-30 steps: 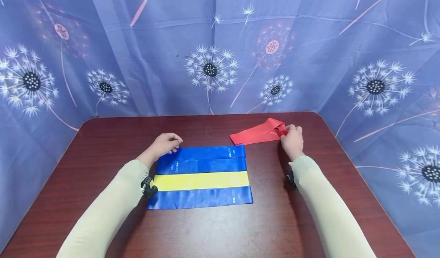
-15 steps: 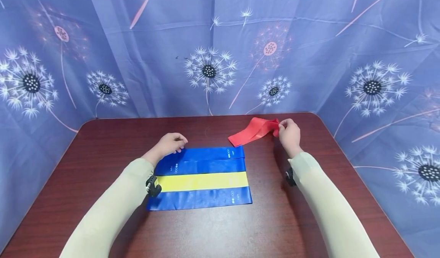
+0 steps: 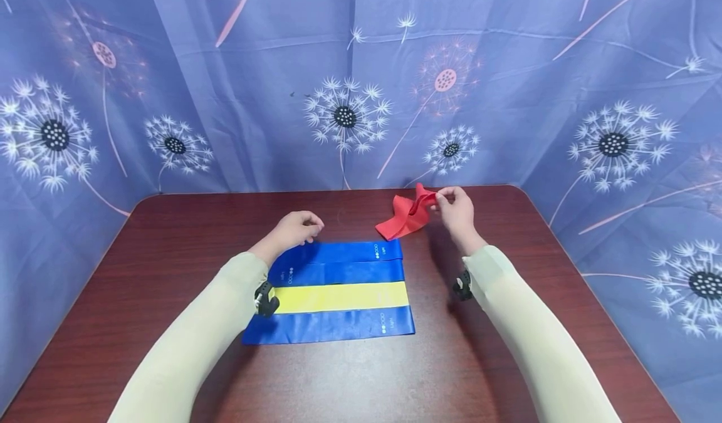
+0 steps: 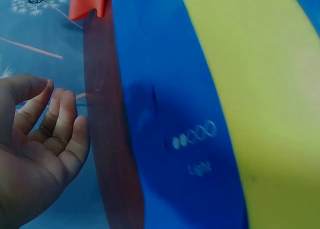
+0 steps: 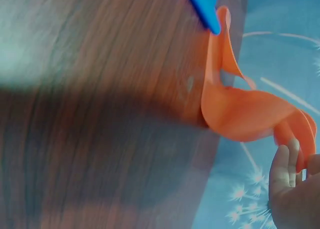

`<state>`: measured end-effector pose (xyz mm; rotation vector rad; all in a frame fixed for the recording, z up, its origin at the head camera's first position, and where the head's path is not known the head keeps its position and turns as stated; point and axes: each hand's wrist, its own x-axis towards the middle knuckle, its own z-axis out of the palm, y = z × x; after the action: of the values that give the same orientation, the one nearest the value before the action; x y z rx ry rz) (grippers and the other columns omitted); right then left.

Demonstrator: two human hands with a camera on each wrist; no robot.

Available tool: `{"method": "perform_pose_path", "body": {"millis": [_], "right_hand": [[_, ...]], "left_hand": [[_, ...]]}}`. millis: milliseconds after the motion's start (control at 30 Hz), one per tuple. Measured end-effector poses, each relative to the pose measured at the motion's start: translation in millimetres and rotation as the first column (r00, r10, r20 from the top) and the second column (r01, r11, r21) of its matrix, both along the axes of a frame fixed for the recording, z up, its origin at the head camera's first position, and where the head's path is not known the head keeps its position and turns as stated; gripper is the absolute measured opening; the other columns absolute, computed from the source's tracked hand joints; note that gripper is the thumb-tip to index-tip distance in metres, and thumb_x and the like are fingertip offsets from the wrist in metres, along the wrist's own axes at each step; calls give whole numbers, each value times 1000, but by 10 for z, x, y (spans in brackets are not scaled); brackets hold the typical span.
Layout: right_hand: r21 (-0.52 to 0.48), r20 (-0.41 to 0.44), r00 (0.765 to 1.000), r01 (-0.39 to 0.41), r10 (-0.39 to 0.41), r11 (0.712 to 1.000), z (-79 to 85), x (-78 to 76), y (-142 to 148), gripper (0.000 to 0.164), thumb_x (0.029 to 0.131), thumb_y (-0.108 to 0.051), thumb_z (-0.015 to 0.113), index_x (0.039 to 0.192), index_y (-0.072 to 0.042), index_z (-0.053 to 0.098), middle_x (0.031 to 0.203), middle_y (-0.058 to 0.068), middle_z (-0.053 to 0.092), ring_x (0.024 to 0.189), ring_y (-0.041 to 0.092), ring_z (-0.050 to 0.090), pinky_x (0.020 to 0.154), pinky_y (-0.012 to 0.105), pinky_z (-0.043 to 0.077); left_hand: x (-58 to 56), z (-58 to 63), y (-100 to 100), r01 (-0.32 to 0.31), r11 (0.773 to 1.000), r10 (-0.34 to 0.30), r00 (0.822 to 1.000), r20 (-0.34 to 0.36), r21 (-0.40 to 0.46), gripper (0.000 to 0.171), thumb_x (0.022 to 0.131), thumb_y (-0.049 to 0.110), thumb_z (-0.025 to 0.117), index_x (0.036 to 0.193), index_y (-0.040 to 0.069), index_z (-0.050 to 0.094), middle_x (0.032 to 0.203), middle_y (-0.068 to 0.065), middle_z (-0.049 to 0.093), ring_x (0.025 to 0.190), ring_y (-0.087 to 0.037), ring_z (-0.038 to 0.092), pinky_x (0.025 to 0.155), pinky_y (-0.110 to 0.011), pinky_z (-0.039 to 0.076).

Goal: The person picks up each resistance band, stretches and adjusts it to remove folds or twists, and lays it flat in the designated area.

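Note:
A red resistance loop band (image 3: 407, 217) is pinched at its right end by my right hand (image 3: 458, 217). That end is raised and twisted, while the left end lies near the table's back. In the right wrist view the band (image 5: 245, 116) looks orange and bends in a curve away from the fingers (image 5: 280, 171). My left hand (image 3: 292, 230) hovers at the back left corner of the rearmost blue band (image 3: 350, 251), fingers loosely curled and holding nothing. A second blue band (image 3: 344, 273), a yellow band (image 3: 338, 297) and a front blue band (image 3: 327, 327) lie flat, side by side.
The dark wooden table (image 3: 361, 379) runs back to a blue curtain (image 3: 271, 128) with dandelion prints, which also flanks both sides. A small black device (image 3: 266, 299) is strapped to the left wrist, another (image 3: 464, 285) to the right.
My right hand has moved left with the red band's end, bunching and lifting the band. My left hand has drifted right and slightly back. The flat bands have stayed in place.

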<state>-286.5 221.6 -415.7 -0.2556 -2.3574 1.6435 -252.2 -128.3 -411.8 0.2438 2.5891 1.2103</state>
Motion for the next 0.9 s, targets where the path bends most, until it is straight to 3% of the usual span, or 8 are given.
{"method": "perform_pose_path", "body": {"millis": [133,200,333,467,600,900], "right_hand": [[12,-45,997,-61,61,998,50,29,-97,10,101,-3,59,104,6,61,97,19,66,62,-11,58,65,9,52],[81,-62,992,-101,106,992,93,49,-156,10,100,-4,61,104,5,64,99,22,68,69,-7,57,69,11,50],[229,-100,974,-177,204,957,183,88,-300,14,99,-6,64,107,5,66,109,25,68,88,14,61,80,19,46],[278,-147,949,-230,278,933,249,120,-457,13,96,-4,67,105,6,67,109,26,66,100,34,62,88,29,47],[316,-166,929,-267,331,910,277,147,-576,8,95,-2,68,101,3,68,106,24,66,99,35,63,88,31,50],[377,-199,890,-318,411,870,297,170,-714,7,95,-1,68,101,3,69,113,21,68,106,35,63,92,43,53]], "left_hand": [[-46,61,99,-4,1000,4,1000,-21,4,29,103,16,58,125,-1,64,109,-19,69,91,-27,68,76,-29,57],[-82,87,167,-3,1000,3,999,-33,6,31,102,16,60,127,-2,63,113,-22,70,95,-33,69,79,-33,58],[-128,156,336,12,1000,-12,996,-89,3,35,99,18,64,130,1,64,121,-22,70,110,-37,68,92,-41,58],[-128,241,534,37,999,-36,991,-131,4,42,98,23,66,135,5,63,129,-20,69,124,-35,63,108,-46,51],[-132,295,716,55,998,-50,989,-139,33,47,98,24,66,140,5,60,130,-19,69,127,-34,63,111,-45,49],[-187,338,951,23,990,-11,996,-86,143,56,94,22,72,146,6,55,131,-19,69,124,-31,66,99,-38,58]]}}
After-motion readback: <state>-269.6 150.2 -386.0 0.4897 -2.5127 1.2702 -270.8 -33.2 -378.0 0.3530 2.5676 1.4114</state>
